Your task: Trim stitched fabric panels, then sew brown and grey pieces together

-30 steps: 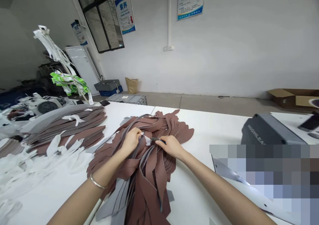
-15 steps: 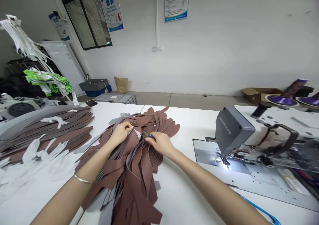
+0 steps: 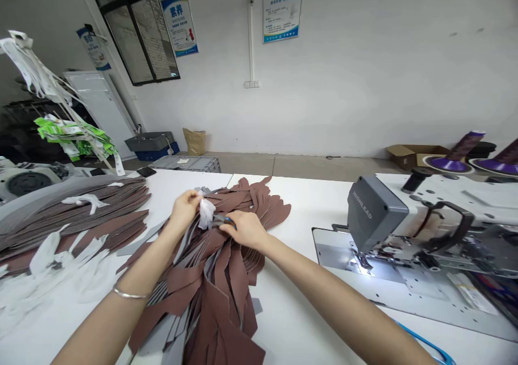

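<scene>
A large bundle of brown fabric strips (image 3: 230, 279) with grey undersides spreads over the white table in front of me. My left hand (image 3: 186, 207) pinches a white cloth strip (image 3: 206, 213) at the bundle's upper left. From the right, my right hand (image 3: 246, 228) is closed on a small cutting tool (image 3: 222, 219) with a dark metal blade and a blue part. The tool's tip points left and lies at the white strip, over the brown pieces. Most of its handle is hidden in my fingers.
On the right stands a sewing machine (image 3: 376, 214) with its lamp lit and thread cones behind. More stacked strips (image 3: 89, 219) and white scraps (image 3: 52, 268) lie at the left. A blue-handled item (image 3: 429, 346) is near the bottom right edge.
Both hands have moved left over the bundle. More of the white strip now shows, pulled up and bunched beside my left hand. The view has shifted slightly.
</scene>
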`<state>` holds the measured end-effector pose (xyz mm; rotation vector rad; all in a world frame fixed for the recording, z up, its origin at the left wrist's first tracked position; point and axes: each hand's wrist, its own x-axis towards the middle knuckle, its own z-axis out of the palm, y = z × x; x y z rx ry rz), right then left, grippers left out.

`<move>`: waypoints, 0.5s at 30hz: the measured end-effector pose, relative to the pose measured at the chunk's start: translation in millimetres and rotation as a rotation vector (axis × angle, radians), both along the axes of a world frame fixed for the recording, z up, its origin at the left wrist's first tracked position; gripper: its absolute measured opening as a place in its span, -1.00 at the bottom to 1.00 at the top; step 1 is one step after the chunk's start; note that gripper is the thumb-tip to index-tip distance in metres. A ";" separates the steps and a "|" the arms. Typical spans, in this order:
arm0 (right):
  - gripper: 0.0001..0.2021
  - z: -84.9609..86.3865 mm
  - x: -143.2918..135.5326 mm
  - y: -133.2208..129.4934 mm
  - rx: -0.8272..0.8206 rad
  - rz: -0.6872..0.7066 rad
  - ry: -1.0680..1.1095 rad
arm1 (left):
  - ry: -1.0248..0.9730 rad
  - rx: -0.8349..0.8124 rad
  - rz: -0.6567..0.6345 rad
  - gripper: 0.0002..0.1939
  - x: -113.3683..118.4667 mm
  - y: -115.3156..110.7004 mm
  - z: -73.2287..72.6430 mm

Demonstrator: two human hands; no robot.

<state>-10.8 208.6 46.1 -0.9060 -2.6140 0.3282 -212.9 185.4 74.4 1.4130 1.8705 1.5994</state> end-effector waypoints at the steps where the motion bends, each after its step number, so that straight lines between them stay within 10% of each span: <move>1: -0.63 -2.5 1.5 -3.6 0.002 0.025 0.007 | -0.039 0.055 0.029 -0.64 -4.9 1.9 14.2; 8: -0.79 -41.6 36.3 -21.3 -0.069 0.000 0.208 | -0.083 0.329 0.377 -0.76 -84.3 -56.4 116.7; 15: -0.76 -91.7 105.4 -29.5 -0.178 -0.048 0.254 | 0.135 -0.161 1.337 -0.81 -210.6 -257.9 81.7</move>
